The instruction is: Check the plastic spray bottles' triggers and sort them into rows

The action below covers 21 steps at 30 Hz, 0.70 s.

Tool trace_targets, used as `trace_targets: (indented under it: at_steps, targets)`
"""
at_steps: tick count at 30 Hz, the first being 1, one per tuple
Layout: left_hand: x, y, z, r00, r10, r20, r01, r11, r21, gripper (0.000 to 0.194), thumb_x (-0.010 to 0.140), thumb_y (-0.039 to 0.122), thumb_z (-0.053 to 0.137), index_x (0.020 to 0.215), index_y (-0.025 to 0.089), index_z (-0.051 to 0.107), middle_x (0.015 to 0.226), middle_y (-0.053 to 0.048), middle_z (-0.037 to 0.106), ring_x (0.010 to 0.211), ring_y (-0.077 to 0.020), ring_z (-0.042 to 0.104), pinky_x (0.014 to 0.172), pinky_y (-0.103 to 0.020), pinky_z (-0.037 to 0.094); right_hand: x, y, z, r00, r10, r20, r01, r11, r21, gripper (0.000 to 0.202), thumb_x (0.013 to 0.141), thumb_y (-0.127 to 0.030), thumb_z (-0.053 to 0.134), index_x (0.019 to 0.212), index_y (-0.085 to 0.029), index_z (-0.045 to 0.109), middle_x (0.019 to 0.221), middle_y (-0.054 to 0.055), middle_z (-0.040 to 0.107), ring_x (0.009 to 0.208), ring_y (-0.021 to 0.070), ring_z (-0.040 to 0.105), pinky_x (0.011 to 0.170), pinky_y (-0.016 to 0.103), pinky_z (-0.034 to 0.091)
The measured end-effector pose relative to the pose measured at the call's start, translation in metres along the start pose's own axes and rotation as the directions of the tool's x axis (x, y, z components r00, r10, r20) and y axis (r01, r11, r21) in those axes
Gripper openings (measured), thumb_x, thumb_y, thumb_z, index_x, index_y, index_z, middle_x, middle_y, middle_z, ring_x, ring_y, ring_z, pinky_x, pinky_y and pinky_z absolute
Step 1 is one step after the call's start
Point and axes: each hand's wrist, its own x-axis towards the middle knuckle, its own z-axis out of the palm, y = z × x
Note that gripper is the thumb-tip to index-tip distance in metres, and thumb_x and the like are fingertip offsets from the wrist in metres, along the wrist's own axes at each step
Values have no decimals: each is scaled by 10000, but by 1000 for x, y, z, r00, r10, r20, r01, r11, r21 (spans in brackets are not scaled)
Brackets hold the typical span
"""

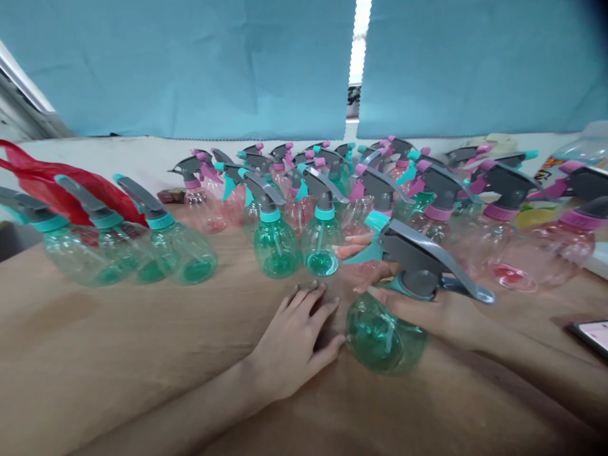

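Observation:
My right hand (408, 297) is wrapped round the neck of a green spray bottle (387, 339) with a grey and teal trigger head. That bottle is tilted over the table, its nozzle toward the upper left. My left hand (299, 335) lies palm down on the wooden table (156, 354), fingers spread, just left of the held bottle and holding nothing. Two upright green bottles, one with a teal collar (277, 247) and its neighbour (323, 244), stand beyond my left hand.
Several green bottles (185, 253) stand at the left before a red plastic bag (80, 183). Many pink and green bottles fill the back and right, including a pink bottle (565, 247). A phone (593, 335) lies at the right edge. Blue cloth (213, 69) hangs behind.

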Motion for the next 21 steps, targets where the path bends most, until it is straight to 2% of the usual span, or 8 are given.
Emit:
trace_targets:
  at_steps: [6,10,15,21]
  targets:
    - [0,1,-2,1000,-1,-2,1,1000,-7,451,923,383,538,1315,165,497,1384,-148,474,1286,-318,406,1030,-501,347,1,-4,0,998,62,1,-62,998,-33,73,746,-280,554,707,-244,604,649,-4,691,664,200,699,637,330,585]
    - [0,0,-1,1000,-5,2,5,1000,-6,458,924,385,534,1322,161,493,1391,-149,463,1291,-312,395,1036,-496,336,1,-4,-1,999,47,9,-47,999,-22,95,731,-304,555,662,-244,581,612,-1,678,656,201,697,616,322,580]
    - [0,-1,0,1000,-2,10,3,1000,-4,468,926,379,537,1330,149,487,1389,-152,462,1294,-307,386,1046,-494,324,-1,0,0,999,41,-3,-41,999,-13,80,756,-309,565,751,-241,606,676,10,698,666,201,695,637,330,579]
    - [0,0,0,1000,-7,10,7,1000,-4,466,922,386,544,1322,152,496,1386,-152,466,1295,-311,386,1039,-492,334,2,-3,1,999,53,-6,-53,997,-53,87,735,-331,545,732,-254,585,653,18,685,674,230,697,639,369,583]
